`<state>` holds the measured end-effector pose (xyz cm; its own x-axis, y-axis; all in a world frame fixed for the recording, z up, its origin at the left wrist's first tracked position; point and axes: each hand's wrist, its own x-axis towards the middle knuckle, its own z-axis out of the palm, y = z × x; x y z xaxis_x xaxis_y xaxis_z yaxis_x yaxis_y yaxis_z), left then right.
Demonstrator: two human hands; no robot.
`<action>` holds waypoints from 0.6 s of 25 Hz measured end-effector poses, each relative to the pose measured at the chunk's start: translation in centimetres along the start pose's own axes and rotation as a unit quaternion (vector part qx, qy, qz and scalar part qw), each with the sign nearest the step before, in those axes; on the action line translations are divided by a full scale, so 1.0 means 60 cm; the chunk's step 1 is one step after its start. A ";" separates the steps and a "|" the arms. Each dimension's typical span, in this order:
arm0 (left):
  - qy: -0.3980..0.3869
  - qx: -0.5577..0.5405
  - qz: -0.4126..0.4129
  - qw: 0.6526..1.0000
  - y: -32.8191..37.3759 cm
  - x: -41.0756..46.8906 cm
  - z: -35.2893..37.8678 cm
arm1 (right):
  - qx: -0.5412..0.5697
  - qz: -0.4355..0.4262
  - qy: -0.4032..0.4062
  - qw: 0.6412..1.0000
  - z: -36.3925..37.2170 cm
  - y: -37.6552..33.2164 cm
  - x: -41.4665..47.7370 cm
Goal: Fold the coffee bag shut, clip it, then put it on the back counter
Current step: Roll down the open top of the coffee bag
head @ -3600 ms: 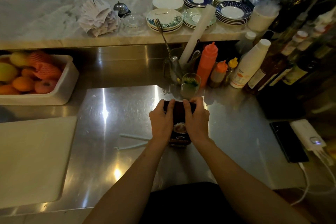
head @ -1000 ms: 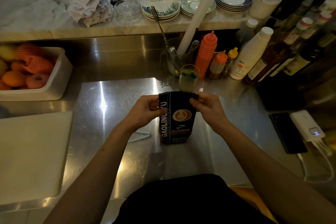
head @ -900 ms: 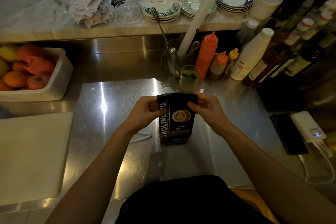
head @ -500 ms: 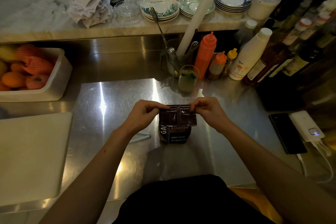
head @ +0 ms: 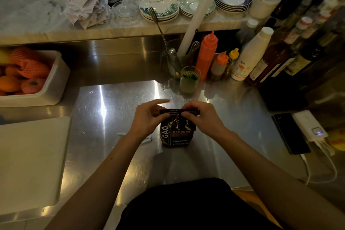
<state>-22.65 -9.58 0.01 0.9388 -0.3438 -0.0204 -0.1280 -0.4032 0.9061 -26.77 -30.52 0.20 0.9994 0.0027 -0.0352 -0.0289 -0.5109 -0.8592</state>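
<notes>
Coffee bag [head: 176, 132] is what we find at the middle of the steel counter [head: 115, 110], standing upright on its base. It is dark, nearly black, with pale lettering: "GAO" runs up its left edge, and "BAKED COFFEE" sits near the bottom of the front. Its top is rolled down toward us into a narrow flat band, so the bag looks short and squat.

From the head view we see both hands closed on that band. Our left hand [head: 147, 117] pinches its left end between thumb and fingers, the index finger lifted and pointing right above the bag. Our right hand [head: 202, 115] pinches the right end, fingers curled over the fold.

Just left of the bag, partly hidden under the left wrist, lies a pale slender thing we cannot make out. A glass [head: 189, 79] with green in it stands farther back.
</notes>
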 end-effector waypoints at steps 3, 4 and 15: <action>-0.014 0.029 0.032 0.999 0.004 -0.002 0.011 | -0.054 -0.017 0.040 0.998 0.013 -0.004 0.005; -0.021 0.039 0.036 0.998 0.005 -0.002 0.015 | -0.069 -0.028 0.042 0.996 0.016 -0.005 0.007; -0.028 0.081 0.063 0.994 0.004 0.007 0.024 | -0.132 -0.097 -0.013 0.986 0.009 -0.003 0.007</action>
<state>-22.77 -11.06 -0.42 0.8932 -0.4453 0.0621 -0.2983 -0.4837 0.8228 -26.35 -29.97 0.06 0.9846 0.1428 0.1012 0.1730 -0.7049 -0.6879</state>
